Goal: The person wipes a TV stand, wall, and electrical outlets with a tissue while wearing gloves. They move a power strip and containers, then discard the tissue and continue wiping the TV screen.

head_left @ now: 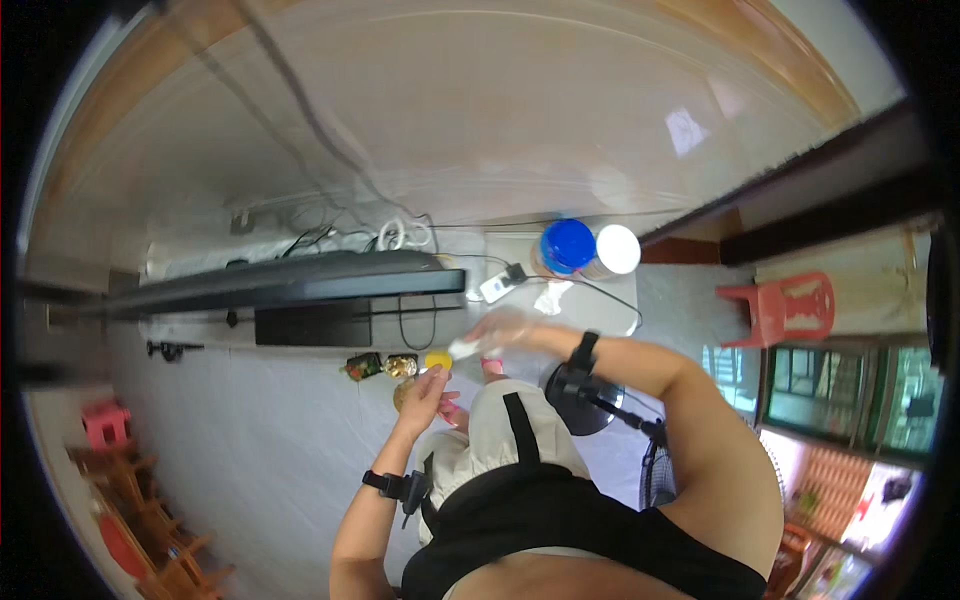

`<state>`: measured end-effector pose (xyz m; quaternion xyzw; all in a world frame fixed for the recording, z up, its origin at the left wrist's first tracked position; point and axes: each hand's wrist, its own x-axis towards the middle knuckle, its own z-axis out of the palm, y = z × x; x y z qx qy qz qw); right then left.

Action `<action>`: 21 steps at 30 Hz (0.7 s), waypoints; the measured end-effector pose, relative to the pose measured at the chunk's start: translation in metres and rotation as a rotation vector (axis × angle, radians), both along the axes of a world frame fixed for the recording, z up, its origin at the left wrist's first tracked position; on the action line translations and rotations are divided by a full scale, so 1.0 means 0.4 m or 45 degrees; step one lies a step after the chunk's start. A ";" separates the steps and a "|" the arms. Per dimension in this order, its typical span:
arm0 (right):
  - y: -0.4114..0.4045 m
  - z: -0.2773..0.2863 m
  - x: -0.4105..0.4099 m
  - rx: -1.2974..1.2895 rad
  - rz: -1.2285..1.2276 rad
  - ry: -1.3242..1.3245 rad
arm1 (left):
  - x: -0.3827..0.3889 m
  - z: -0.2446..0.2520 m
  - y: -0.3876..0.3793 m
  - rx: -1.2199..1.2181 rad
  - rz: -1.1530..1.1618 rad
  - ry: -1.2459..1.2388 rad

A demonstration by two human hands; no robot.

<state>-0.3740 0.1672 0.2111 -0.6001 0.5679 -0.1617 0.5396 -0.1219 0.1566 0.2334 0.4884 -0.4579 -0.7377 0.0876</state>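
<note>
My left hand (pixel 427 391) holds a yellow round lid (pixel 438 361) by its lower edge. My right hand (pixel 504 331), blurred, grips a white tissue or cloth (pixel 465 349) just right of the lid. Below the lid, partly behind my left hand, is a round golden container (pixel 402 393); its contents cannot be made out. A gold-coloured item (pixel 400 365) and a dark patterned pack (pixel 363 367) lie to the left of the lid. Another crumpled white tissue (pixel 553 297) rests on the cabinet top, near a white power strip (pixel 501 285).
A flat television (pixel 300 289) stands on the cabinet, with cables behind it. A blue-lidded jar (pixel 568 246) and a white-lidded jar (pixel 617 250) stand at its right end. A black round fan base (pixel 581 401) is beside my legs; a red plastic chair (pixel 787 307) stands right.
</note>
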 end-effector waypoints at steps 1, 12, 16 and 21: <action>0.037 -0.024 0.067 0.026 -0.139 -0.207 | -0.018 -0.015 -0.001 0.282 0.145 -0.027; 0.168 -0.806 -0.089 -0.300 -0.596 1.745 | 0.235 -0.214 0.043 0.134 0.222 -0.390; 0.199 -0.814 -0.199 -0.334 -0.872 1.795 | 0.361 -0.243 0.083 0.153 0.281 -0.561; 0.291 -0.821 -0.180 -0.432 -1.188 1.365 | 0.393 -0.260 0.081 0.227 0.263 -0.627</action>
